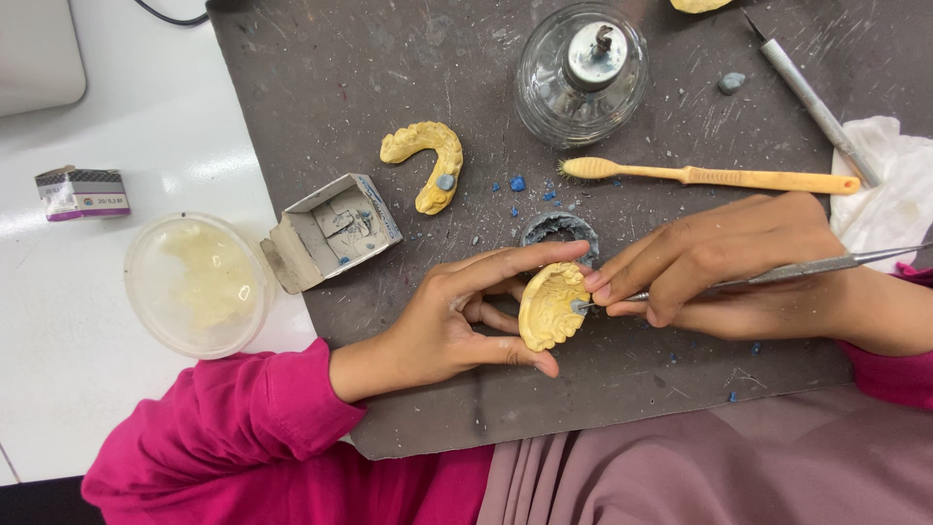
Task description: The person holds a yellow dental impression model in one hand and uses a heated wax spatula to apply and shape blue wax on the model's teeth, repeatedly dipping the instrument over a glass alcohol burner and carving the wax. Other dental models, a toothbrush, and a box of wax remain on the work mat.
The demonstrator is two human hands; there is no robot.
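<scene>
In the head view, a yellow dental cast (pixel 550 307) is held upright just above the dark mat (pixel 321 87) by the left hand (pixel 457 321), whose grip is closed on it, index finger along the top edge and thumb under the bottom edge. A thin metal instrument (pixel 777 273) is pinched like a pen in the closed grip of the right hand (pixel 719 262), and its tip is set against the right edge of the cast. Just behind the cast a small dark ring-shaped dish (pixel 559 231) is seen on the mat. Further back lie a yellow toothbrush (pixel 709 176), a glass spirit lamp (pixel 581 73) and a second, horseshoe-shaped cast (pixel 428 160). An open cardboard box (pixel 330 231) sits at the mat's left edge, and a round plastic container (pixel 197 284) is placed on the white surface (pixel 146 117) beside it.
</scene>
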